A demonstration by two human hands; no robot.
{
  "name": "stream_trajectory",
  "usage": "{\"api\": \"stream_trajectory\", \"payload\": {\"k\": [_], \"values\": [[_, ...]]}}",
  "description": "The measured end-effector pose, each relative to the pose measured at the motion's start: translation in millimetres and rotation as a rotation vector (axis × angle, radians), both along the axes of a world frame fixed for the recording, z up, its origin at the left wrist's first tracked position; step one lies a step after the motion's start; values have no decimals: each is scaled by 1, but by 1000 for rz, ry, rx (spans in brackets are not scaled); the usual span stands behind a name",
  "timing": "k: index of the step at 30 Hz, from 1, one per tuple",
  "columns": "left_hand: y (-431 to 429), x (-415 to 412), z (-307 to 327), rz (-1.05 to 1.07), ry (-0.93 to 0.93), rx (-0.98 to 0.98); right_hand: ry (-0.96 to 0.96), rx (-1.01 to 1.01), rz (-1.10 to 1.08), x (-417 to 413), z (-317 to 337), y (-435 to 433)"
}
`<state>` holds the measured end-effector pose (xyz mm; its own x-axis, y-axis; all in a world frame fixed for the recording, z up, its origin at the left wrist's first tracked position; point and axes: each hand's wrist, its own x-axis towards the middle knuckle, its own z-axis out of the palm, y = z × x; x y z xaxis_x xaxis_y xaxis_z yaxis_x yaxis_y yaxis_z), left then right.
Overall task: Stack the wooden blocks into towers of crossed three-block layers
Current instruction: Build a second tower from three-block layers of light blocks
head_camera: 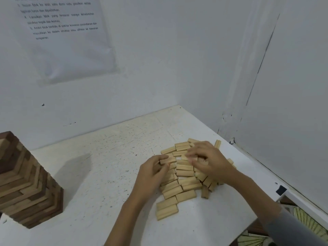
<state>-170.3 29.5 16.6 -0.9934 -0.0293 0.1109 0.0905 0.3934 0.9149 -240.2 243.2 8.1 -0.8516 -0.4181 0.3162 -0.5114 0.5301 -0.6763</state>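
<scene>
A loose heap of several pale wooden blocks (pixel 184 185) lies on the white table (pixel 110 157) toward its right side. My left hand (pixel 150 176) is at the heap's left edge, its fingers and thumb pinching one pale block (pixel 167 160). My right hand (pixel 207 160) lies over the top of the heap with curled fingers on a pale block (pixel 192 158); the blocks under its palm are hidden. At the left edge stands a tall finished tower (pixel 26 185) of dark and light crossed layers.
White walls close the table at the back and right, meeting in a corner (pixel 179 105). A printed sheet (pixel 67 32) hangs on the back wall. The table's right edge (pixel 276 192) drops to a patterned floor. Bare speckled tabletop lies between tower and heap.
</scene>
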Motion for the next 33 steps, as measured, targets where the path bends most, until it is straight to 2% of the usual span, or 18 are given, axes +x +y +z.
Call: {"api": "stream_trajectory", "payload": {"k": [2,4,6,8,13,16,22,25,26,33], "values": [[-3,7,0,-32,39,-96,39,33,94,17,-1,-3],[-7,10,-3,-73,87,-274,65,136,177,29,-5,-2],[-10,12,-6,-106,130,-436,80,229,190,36,-9,0],[-11,13,-9,-112,161,-483,111,271,184,41,-12,-1],[-9,15,-12,-77,204,-425,77,316,181,48,-9,-6],[-3,19,-8,-48,201,-294,33,337,168,48,-7,-7],[4,21,-7,87,152,-16,-25,116,169,47,-3,-8],[6,19,-8,140,125,77,-232,-145,100,44,11,-15],[6,18,-7,155,112,107,-274,-155,78,39,13,-17],[7,15,-4,178,72,197,-196,524,-11,7,22,-37]]}}
